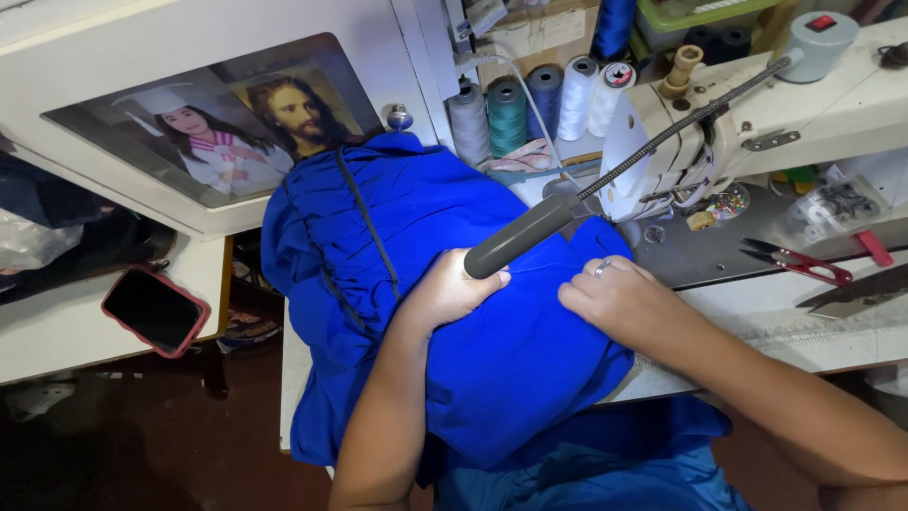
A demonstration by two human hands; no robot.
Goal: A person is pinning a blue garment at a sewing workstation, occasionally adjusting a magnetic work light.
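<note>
Both forearms are reaching up from the bottom edge of the view, over a fold of blue garment (454, 284) that is draping off the near edge of the surface (832, 331) toward the person's lap. This blue cloth is lying bunched across the left part of the surface, with a dark cord running down its gathered upper part.

On it, the left hand (452, 291) is resting palm down near the middle of the cloth, fingers curled together and pressing the fabric flat rather than gripping it. Just above its knuckles, the grey head of a gooseneck lamp (530, 237) is hanging and shining on the hand. Close beside it, the right hand (615, 298), wearing a ring, is lying on the cloth's right edge with fingers drawn together and bent onto the fabric; whether they are pinching a fold cannot be told.

Farther right, red-handled snips (799, 263) are lying on the surface. Beyond the hands, a white sewing machine (757, 123) is standing, and behind the garment thread cones (539, 109) are lined up. Off to the left, a phone in a red case (156, 309) is lying on a side shelf.
</note>
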